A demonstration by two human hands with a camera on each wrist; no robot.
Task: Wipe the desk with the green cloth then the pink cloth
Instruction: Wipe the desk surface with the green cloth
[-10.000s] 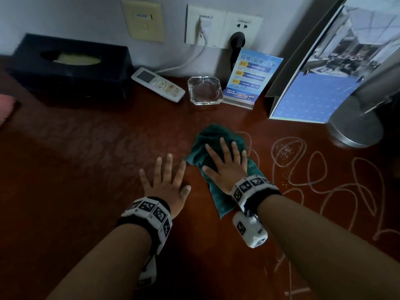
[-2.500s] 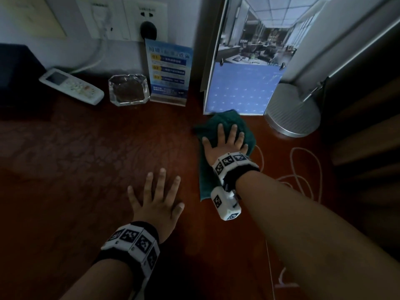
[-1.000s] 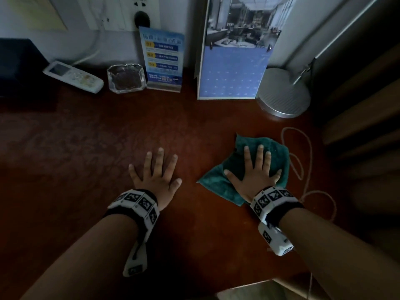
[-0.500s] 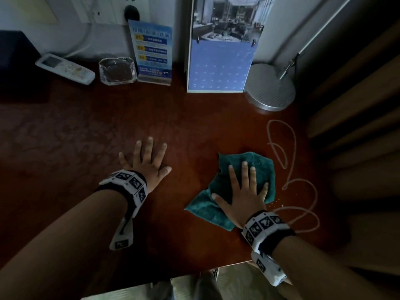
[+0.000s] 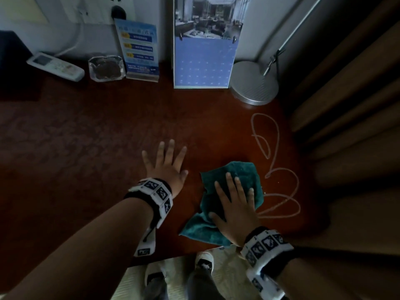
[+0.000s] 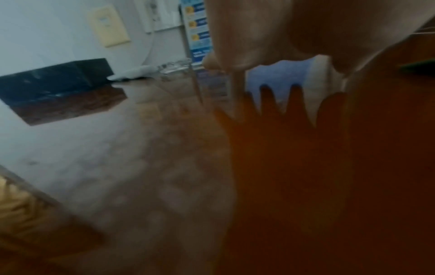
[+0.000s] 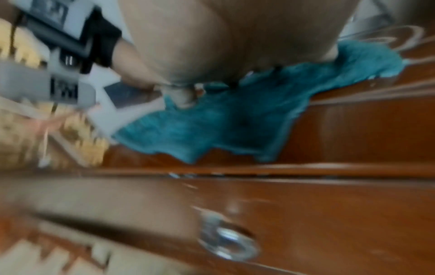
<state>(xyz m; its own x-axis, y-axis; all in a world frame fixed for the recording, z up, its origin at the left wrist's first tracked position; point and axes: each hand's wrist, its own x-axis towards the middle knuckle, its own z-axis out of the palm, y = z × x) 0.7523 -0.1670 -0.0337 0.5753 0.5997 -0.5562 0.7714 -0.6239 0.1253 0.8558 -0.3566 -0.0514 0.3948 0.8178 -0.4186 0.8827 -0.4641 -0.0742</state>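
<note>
The green cloth lies crumpled on the dark red desk near its front edge, right of centre. My right hand presses flat on it with straight, spread fingers. In the right wrist view the green cloth spreads under my palm above the desk's front edge. My left hand rests flat on the bare desk just left of the cloth, fingers spread. White scribbled lines run over the desk to the right of the cloth. No pink cloth shows in any view.
Along the back wall stand a white remote, a glass ashtray, a blue sign, a calendar and a lamp's silver base. A black box sits far left. Wooden slats border the right. My shoes show below.
My right hand has dragged the green cloth toward the desk's front edge over the last second, wiping away part of the scribble. The left hand has stayed flat on the desk.
</note>
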